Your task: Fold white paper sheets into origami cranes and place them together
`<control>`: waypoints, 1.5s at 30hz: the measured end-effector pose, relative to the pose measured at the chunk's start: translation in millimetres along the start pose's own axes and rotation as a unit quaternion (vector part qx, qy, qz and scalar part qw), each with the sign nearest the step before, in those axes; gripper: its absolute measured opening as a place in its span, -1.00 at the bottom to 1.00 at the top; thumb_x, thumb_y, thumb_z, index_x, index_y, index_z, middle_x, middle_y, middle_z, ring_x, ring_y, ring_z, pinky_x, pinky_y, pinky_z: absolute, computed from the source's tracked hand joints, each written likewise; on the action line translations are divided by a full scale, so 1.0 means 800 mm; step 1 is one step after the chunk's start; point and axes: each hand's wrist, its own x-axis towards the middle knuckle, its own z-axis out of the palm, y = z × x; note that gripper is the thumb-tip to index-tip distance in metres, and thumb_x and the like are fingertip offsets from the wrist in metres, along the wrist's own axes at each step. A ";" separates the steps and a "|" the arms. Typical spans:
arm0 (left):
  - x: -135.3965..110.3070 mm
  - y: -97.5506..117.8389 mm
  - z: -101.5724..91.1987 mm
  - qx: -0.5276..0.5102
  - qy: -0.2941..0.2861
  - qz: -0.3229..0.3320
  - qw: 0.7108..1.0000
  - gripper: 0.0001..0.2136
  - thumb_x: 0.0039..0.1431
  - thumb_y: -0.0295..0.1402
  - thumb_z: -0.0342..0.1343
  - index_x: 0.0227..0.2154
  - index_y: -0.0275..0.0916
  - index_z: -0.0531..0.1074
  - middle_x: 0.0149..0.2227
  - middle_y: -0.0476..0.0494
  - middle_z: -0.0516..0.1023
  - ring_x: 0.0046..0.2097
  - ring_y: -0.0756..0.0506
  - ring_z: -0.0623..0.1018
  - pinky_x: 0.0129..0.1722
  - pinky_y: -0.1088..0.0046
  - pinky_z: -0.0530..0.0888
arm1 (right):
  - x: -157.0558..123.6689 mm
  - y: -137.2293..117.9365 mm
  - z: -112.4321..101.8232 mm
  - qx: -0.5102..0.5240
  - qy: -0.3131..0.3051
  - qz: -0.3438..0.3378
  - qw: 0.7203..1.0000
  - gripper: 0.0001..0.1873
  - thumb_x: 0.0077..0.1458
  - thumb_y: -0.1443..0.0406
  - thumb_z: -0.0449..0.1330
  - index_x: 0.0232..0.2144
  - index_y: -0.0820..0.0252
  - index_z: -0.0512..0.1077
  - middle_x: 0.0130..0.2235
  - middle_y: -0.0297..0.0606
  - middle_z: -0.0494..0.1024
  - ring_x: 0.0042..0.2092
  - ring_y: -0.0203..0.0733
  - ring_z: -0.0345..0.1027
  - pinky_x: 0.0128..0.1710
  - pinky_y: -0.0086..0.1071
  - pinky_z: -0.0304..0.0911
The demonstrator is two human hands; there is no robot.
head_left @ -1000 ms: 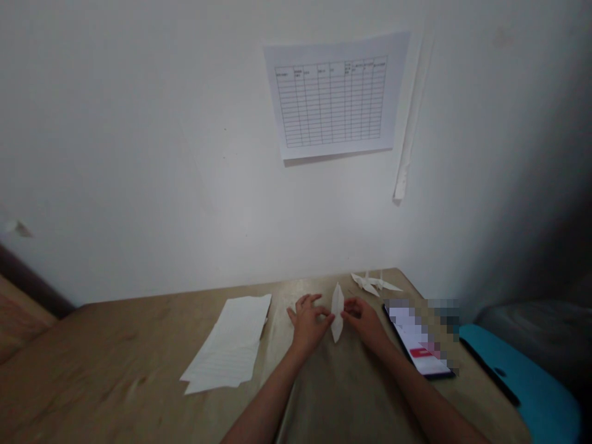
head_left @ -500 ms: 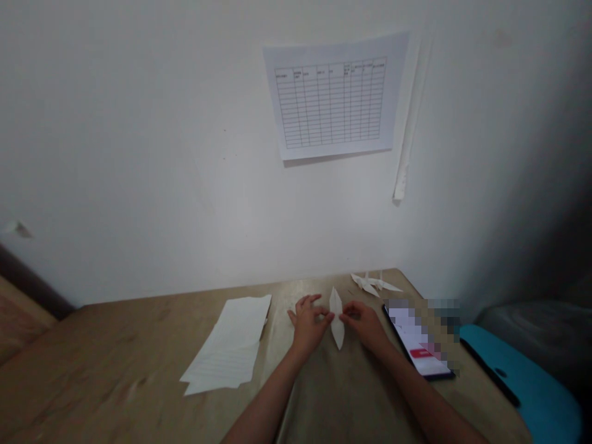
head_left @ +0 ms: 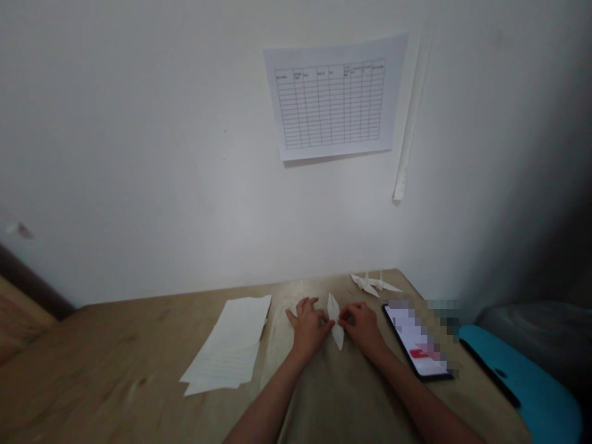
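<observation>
A narrow, pointed piece of folded white paper (head_left: 333, 316) stands between my two hands over the wooden table (head_left: 115, 364). My left hand (head_left: 309, 325) pinches its left side with thumb and forefinger, the other fingers raised. My right hand (head_left: 361, 324) pinches the right side with curled fingers. Both hands sit close together at the paper's middle.
A stack of white sheets (head_left: 234, 345) lies left of my hands. Two folded paper cranes (head_left: 374, 285) rest by the wall. A lit phone (head_left: 419, 346) lies to the right, beside a turquoise object (head_left: 522, 385). A printed grid sheet (head_left: 332, 98) hangs on the wall.
The folded paper has tilted and shifted slightly left and down. My two hands have drawn closer together around it.
</observation>
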 end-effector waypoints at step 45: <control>0.013 -0.005 -0.017 0.060 -0.089 0.051 0.993 -0.69 0.06 -0.06 0.34 -0.12 0.12 0.57 0.42 -0.04 0.16 0.42 -0.37 0.08 0.25 -0.52 -0.19 | 0.003 0.009 -0.018 -0.116 -0.107 -0.109 0.981 -0.64 0.20 0.16 0.20 0.05 -0.08 0.45 0.18 -0.21 0.47 0.36 0.13 0.05 0.30 0.45 -0.49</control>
